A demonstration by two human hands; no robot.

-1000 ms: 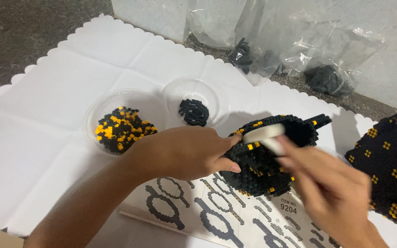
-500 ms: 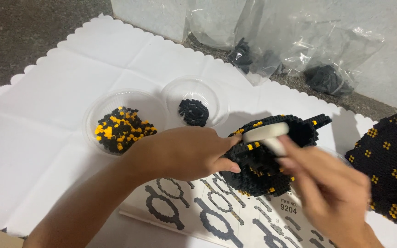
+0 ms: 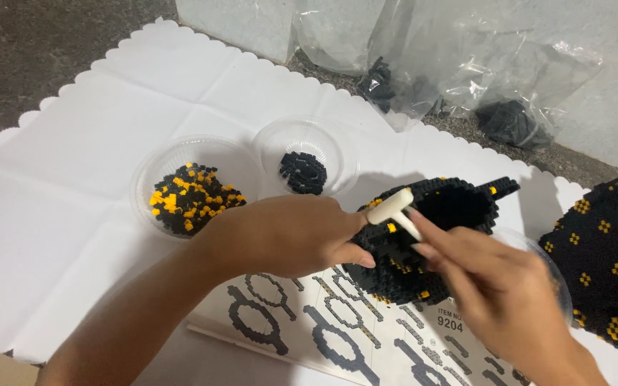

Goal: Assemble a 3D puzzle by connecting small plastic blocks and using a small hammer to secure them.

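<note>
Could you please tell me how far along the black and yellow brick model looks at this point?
A good part looks built: the black brick model already has a hollow curved body with yellow studs. In hand now, the left hand steadies it while the right hand holds a small white hammer tool at its rim. Left over: loose bricks in the mixed bowl and the black bowl, plus unopened bags.

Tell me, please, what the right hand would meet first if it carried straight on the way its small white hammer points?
The right hand aims the white hammer up and left. Its head already looks against the rim of the black and yellow brick model, beside the left hand, though depth is unclear.
</note>
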